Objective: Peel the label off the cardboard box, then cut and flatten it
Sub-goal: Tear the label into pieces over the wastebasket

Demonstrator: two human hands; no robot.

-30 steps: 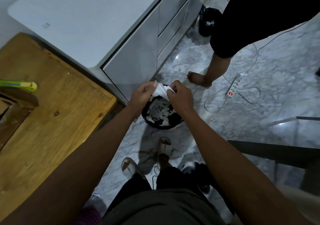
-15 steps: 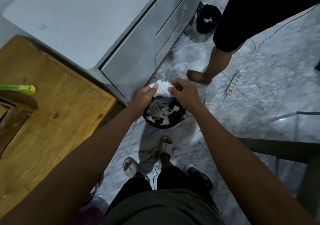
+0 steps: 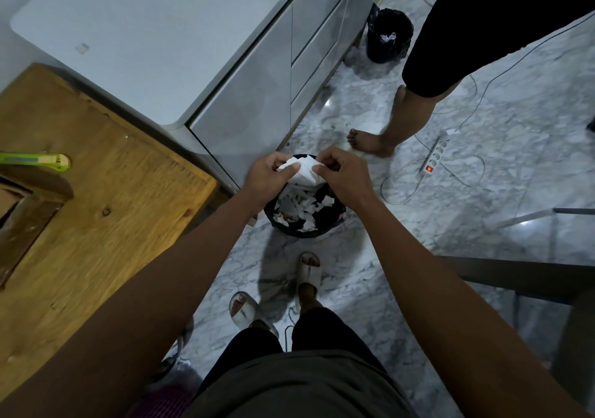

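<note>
Both hands: meet over a black bin, each pinching the same crumpled white label between them.
Left hand: thumb lies across the near face of the paper, the other fingers curl behind its upper edge; it holds the label.
Right hand: thumb and forefinger pinch the paper's right side, remaining fingers curled under; it too holds the label.
Label: a white wad, bunched and creased, held above the far rim of the bin, touching both hands.
Bin: black-lined, on the marble floor just in front of the person's feet, holding many torn white paper scraps.
Cardboard box: only a brown corner shows at the left edge, on the wooden table, well apart from the hands; whether it is cut I cannot tell.
Wooden table: left of the arms, beside a grey cabinet.
Cutter: green and yellow, lying on the table near the box.
Second bin: black, farther along the cabinet.
Power strip: white, on the floor to the right, its switch lit red.
Another person: a bare foot and leg stand beyond the bin.
Sandals: pale, on the wearer's feet, below the bin.
</note>
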